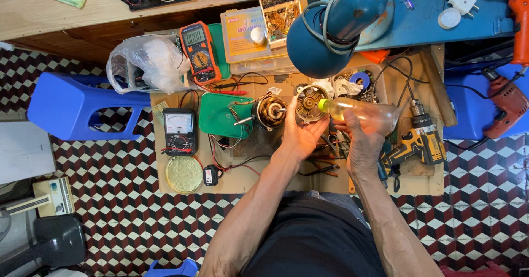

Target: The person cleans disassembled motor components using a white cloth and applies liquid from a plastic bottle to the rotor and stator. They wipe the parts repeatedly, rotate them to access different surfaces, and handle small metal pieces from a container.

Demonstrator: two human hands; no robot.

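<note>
**Oil bottle tipped at motor end cap, both hands busy**

L hand (300,136) sits palm up w/ fingers curled, cradling a round metal motor end cap (308,103) at its fingertips. R hand (361,139) is wrapped tight round a clear plastic bottle (366,113) of yellowish liquid, lying near horizontal, its green nozzle pointing to 9 o'clock and touching the cap's rim. At 9 o'clock of the cap, just beside it, the motor's copper-wound body (270,112) rests partly on a green tray (219,114). Further toward 9: an analog meter (179,131); at 10–11, an orange digital multimeter (199,51). At 3 o'clock of the R hand lies a yellow-black cordless drill (419,139). A blue desk lamp (336,26) hangs over at 12. All on a low wooden bench (242,178).
</note>
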